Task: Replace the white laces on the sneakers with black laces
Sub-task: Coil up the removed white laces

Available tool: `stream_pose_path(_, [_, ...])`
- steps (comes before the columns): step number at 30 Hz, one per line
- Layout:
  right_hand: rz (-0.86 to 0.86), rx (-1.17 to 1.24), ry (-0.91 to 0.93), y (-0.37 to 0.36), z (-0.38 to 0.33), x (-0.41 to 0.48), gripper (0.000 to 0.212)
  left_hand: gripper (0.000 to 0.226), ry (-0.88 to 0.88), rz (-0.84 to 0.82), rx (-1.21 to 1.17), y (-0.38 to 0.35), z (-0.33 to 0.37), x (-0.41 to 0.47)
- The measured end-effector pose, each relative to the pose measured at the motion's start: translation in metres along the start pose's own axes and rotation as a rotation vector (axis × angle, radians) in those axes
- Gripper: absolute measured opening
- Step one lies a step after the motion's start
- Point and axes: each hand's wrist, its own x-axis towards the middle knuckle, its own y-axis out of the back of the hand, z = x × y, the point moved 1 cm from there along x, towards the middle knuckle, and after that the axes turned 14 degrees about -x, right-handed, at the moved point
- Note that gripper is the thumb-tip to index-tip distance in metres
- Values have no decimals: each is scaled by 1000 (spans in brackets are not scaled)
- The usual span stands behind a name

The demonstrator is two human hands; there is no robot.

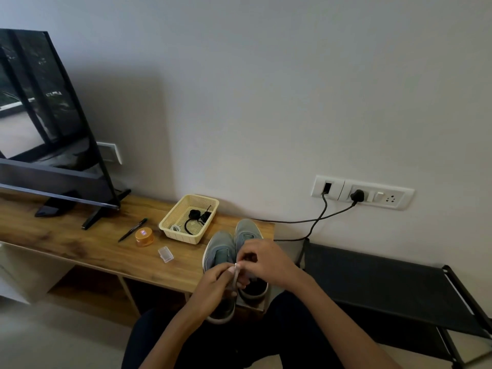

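The grey sneakers (pixel 220 247) stand side by side on the tabletop (pixel 93 243), right end, toes pointing far toward the wall (pixel 266 102). Left grip (pixel 215 282) and right grip (pixel 262 258) both pinch a white lace (pixel 235 275) above them.

- A wooden bench (pixel 80 243) runs along the wall.
- Far left: a television (pixel 40 115) stands on its black feet.
- Middle: a black pen (pixel 133 229), with an orange round tin (pixel 144 236) just right of it.
- Nearer: a small clear box (pixel 165 254).
- Right, far side: a yellow basket (pixel 183 237).
- Right end: two grey sneakers (pixel 246 230) side by side, heels at the near edge.
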Motion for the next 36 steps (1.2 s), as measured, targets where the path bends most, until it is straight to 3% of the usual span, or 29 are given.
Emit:
stream_pose_path(4, [31, 440, -172, -14, 6, 0, 2, 27, 22, -37, -58, 8, -4, 9])
stream_pose_path(8, [75, 835, -274, -26, 11, 5, 9, 26, 73, 13, -216, 12, -9, 27])
stream_pose_path(11, [49, 987, -393, -36, 17, 20, 14, 28, 104, 74, -319, 15, -11, 50])
stream_pose_path(19, [120, 837, -472, -81, 58, 82, 18, 34, 201, 190, -533, 39, -36, 139])
stream_pose_path(23, [111, 722, -490, -105, 79, 114, 15, 41, 219, 309, -485, 47, -58, 180])
stream_pose_path(31, [276, 306, -393, -142, 89, 146, 12, 43, 65, 436, -316, 50, -69, 214])
stream_pose_path(36, [378, 240, -309, -153, 81, 152, 10, 40, 9, 496, -348, 57, -75, 213])
